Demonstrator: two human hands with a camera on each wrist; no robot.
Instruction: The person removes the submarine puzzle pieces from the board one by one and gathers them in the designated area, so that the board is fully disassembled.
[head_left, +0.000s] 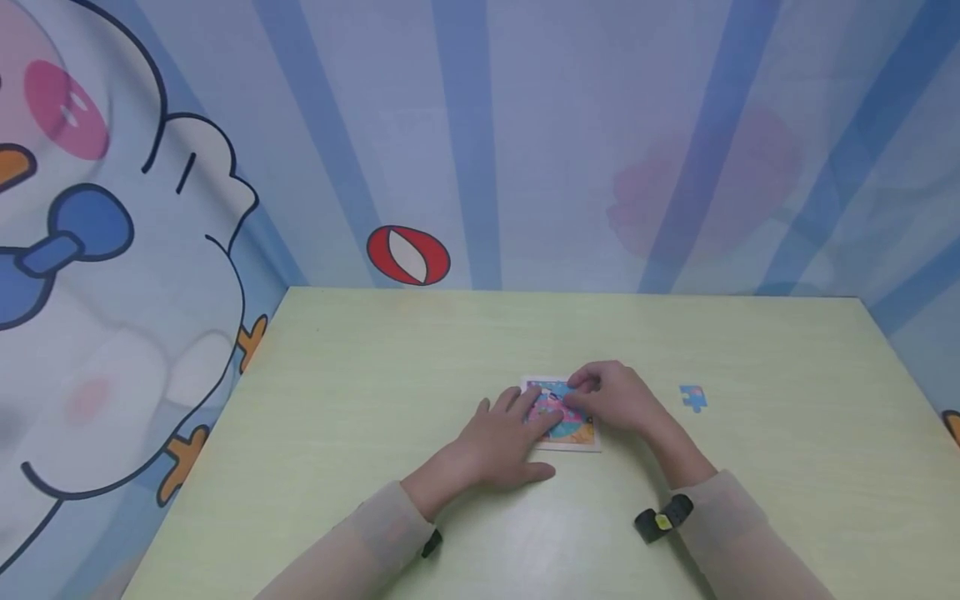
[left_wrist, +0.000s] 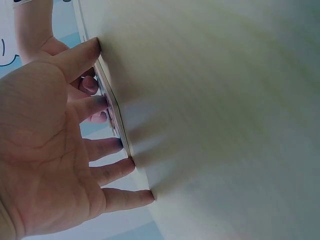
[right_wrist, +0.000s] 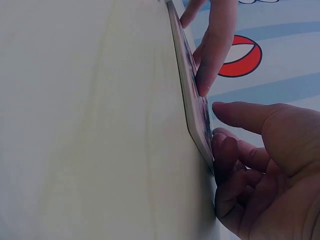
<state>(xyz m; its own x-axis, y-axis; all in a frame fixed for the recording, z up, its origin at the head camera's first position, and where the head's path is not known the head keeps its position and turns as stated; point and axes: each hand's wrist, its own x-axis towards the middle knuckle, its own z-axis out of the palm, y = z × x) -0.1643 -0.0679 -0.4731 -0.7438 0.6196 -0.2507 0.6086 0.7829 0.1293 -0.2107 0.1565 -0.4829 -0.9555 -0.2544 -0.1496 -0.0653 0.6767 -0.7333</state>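
A small jigsaw puzzle point(head_left: 579, 432) lies on the table in the head view, colourful with a pale border. My left hand point(head_left: 498, 442) spreads over its left part, several fingertips on the picture and the thumb on the table below. In the left wrist view the left hand point(left_wrist: 55, 150) has its fingers stretched out. My right hand point(head_left: 618, 398) is at the puzzle's upper right, thumb over the picture. From the right wrist, the right hand point(right_wrist: 270, 165) shows its thumb apart from the bent fingers beside the puzzle edge point(right_wrist: 187, 102). No held piece shows between them.
One loose blue jigsaw piece point(head_left: 693, 397) lies on the table to the right of the right hand. The pale table point(head_left: 375, 358) meets a printed, striped cloth point(head_left: 562, 167) at its back edge. Each wrist carries a dark strap point(head_left: 663, 518).
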